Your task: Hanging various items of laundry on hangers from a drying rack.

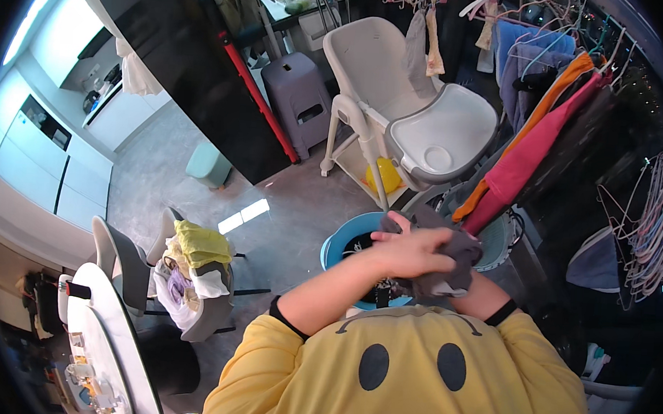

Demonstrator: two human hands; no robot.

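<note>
A crumpled dark grey garment (461, 250) is bunched between my hands, above the rim of a blue basin (334, 239). My left hand (420, 252) lies across its near side, with fingers spread over the fabric. Mostly hidden behind the cloth is my right hand (396, 223); what seem to be its fingertips show at the left, and its grip is covered. Dark clothes (360, 246) lie inside the basin.
Beyond the basin stands a high chair with a tray (446, 131). Pink and orange garments (522, 154) hang on the right, near bundled hangers (653, 229). A woven basket (496, 244) sits below them. Clothes (204, 247) are piled on a chair at left, near a white table (109, 330).
</note>
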